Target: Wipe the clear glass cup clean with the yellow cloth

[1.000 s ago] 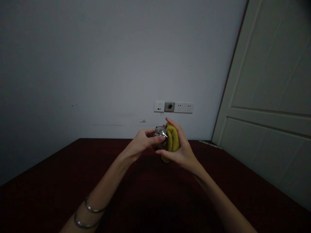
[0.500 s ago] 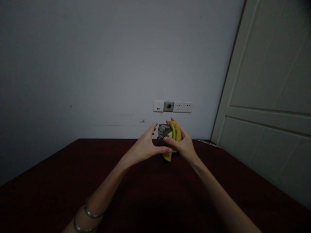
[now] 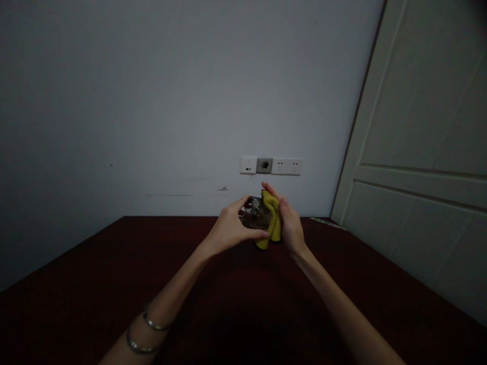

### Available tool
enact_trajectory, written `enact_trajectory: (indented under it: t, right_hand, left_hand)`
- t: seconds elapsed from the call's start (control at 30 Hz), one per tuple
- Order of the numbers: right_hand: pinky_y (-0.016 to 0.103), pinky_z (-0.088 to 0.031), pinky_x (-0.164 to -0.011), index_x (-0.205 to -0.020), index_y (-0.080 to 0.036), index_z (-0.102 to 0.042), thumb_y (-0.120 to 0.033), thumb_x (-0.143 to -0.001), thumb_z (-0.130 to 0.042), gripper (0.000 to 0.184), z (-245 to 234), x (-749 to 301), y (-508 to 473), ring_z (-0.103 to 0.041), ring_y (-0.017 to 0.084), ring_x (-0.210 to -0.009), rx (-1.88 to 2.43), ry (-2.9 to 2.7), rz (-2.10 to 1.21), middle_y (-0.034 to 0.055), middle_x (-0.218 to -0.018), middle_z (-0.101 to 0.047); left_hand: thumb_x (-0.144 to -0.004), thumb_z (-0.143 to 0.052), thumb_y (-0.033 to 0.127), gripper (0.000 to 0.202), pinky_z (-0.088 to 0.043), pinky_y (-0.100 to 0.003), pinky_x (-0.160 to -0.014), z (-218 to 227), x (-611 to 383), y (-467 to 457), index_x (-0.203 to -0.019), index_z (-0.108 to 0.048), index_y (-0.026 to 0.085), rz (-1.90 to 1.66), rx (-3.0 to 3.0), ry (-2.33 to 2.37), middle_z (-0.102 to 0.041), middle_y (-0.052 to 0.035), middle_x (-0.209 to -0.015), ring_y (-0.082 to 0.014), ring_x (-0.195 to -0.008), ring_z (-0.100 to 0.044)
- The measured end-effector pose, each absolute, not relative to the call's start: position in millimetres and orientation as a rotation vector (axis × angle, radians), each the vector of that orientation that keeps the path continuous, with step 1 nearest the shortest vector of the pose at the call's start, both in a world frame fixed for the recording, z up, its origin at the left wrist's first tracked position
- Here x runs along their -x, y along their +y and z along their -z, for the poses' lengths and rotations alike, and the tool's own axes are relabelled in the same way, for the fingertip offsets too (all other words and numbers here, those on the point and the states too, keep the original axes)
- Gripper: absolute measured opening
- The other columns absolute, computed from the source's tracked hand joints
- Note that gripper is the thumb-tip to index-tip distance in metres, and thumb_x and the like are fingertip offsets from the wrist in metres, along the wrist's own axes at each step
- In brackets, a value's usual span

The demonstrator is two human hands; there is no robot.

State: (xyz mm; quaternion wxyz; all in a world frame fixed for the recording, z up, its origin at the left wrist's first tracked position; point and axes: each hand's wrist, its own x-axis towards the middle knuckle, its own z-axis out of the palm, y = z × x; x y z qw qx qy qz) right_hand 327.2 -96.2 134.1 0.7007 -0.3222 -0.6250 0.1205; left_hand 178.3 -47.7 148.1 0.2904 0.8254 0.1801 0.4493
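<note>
A small clear, glass-like block or container (image 3: 259, 215) is held up over the table in front of me. My left hand (image 3: 233, 225) grips it from the left, with the thumb along its lower edge and the fingers behind its upper left side. Against its right side lies a yellow cloth (image 3: 274, 225), bunched and hanging a little below it. My right hand (image 3: 291, 223) presses this cloth to the block, its fingers partly hidden behind the cloth. Whether the block is hollow cannot be made out in the dim light.
A dark red table (image 3: 152, 284) spreads beneath my arms and meets a pale wall (image 3: 171, 101) behind. On the wall sits a row of sockets (image 3: 287, 166). A panelled white door (image 3: 422, 152) stands at the right. Two bangles (image 3: 140, 347) circle my left forearm.
My left hand has closed round the block, which was mostly in my right hand. My right thumb has come off the block's front and now lies by the yellow cloth.
</note>
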Motion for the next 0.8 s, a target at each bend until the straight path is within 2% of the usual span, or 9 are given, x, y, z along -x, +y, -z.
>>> enact_trajectory:
  t: [0.1, 0.17, 0.23, 0.4, 0.5, 0.63, 0.73, 0.8]
  right_hand:
    - [0.049, -0.028, -0.113, -0.124, -0.032, -0.057, -0.033, -0.093, -0.046, 0.034, -135.5, -324.1, -104.1, -0.039, 0.021, -0.134, 0.673, -1.609, 0.094, 0.0015, -0.139, -0.051]
    - [0.050, -0.029, -0.113, -0.125, -0.031, -0.056, -0.024, -0.089, -0.052, 0.037, -136.7, -322.4, -107.9, -0.038, 0.021, -0.135, 0.656, -1.713, 0.238, 0.0027, -0.139, -0.051]
    - [0.050, -0.032, -0.111, -0.124, -0.031, -0.057, -0.020, -0.088, -0.053, 0.038, -138.4, -321.0, -109.3, -0.042, 0.021, -0.132, 0.663, -1.705, 0.258, 0.0035, -0.137, -0.053]
    - [0.046, -0.041, -0.106, -0.113, -0.031, -0.065, -0.024, -0.088, -0.054, 0.028, -145.7, -317.8, -109.4, -0.053, 0.019, -0.122, 0.702, -1.508, 0.049, 0.0028, -0.130, -0.059]
    - [0.045, -0.042, -0.105, -0.112, -0.030, -0.065, -0.025, -0.088, -0.054, 0.027, -149.3, -316.1, -111.8, -0.054, 0.018, -0.121, 0.708, -1.455, 0.024, 0.0028, -0.129, -0.060]
    - [0.050, -0.038, -0.108, -0.118, -0.030, -0.062, -0.022, -0.085, -0.058, 0.034, -148.0, -316.5, -115.8, -0.047, 0.022, -0.129, 0.674, -1.673, 0.255, 0.0023, -0.134, -0.055]
    - [0.053, -0.034, -0.110, -0.122, -0.032, -0.059, -0.021, -0.082, -0.063, 0.042, -144.6, -317.9, -116.6, -0.038, 0.025, -0.135, 0.655, -1.856, 0.380, 0.0000, -0.136, -0.054]
    - [0.054, -0.034, -0.110, -0.122, -0.033, -0.058, -0.022, -0.082, -0.062, 0.041, -143.7, -317.8, -116.3, -0.038, 0.025, -0.135, 0.670, -1.831, 0.370, -0.0008, -0.136, -0.053]
  left_hand:
    - [-0.057, -0.081, 0.028, 0.075, -0.052, -0.041, -0.082, -145.1, -180.8, -46.4, -0.124, -0.050, 0.016, -1.151, -2.162, 0.398, -0.064, -0.0103, -0.111, -0.0250, -0.095, -0.062]
    - [-0.061, -0.078, 0.021, 0.071, -0.053, -0.037, -0.078, -144.4, -181.3, -46.4, -0.125, -0.048, 0.017, -1.113, -2.128, 0.324, -0.064, -0.0097, -0.111, -0.0225, -0.090, -0.063]
    - [-0.061, -0.076, 0.018, 0.071, -0.053, -0.038, -0.080, -144.4, -180.9, -47.0, -0.126, -0.046, 0.017, -1.118, -2.116, 0.297, -0.062, -0.0104, -0.115, -0.0226, -0.094, -0.063]
    - [-0.054, -0.081, 0.020, 0.084, -0.047, -0.045, -0.096, -145.4, -179.3, -49.5, -0.129, -0.044, 0.014, -1.222, -2.142, 0.332, -0.055, -0.0149, -0.127, -0.0284, -0.112, -0.056]
    - [-0.051, -0.082, 0.018, 0.083, -0.045, -0.045, -0.098, -145.0, -179.6, -50.9, -0.126, -0.046, 0.014, -1.311, -2.154, 0.322, -0.054, -0.0149, -0.127, -0.0292, -0.116, -0.053]
    - [-0.058, -0.075, 0.017, 0.075, -0.052, -0.037, -0.088, -143.4, -181.4, -51.0, -0.127, -0.044, 0.016, -1.343, -2.096, 0.223, -0.051, -0.0151, -0.131, -0.0263, -0.111, -0.057]
    - [-0.063, -0.069, 0.017, 0.069, -0.051, -0.037, -0.091, -143.7, -181.6, -50.3, -0.127, -0.044, 0.014, -1.351, -2.128, 0.188, -0.049, -0.0159, -0.132, -0.0270, -0.115, -0.054]
    - [-0.064, -0.069, 0.017, 0.072, -0.050, -0.039, -0.092, -144.6, -180.9, -50.0, -0.130, -0.042, 0.014, -1.337, -2.149, 0.214, -0.048, -0.0164, -0.133, -0.0275, -0.116, -0.053]
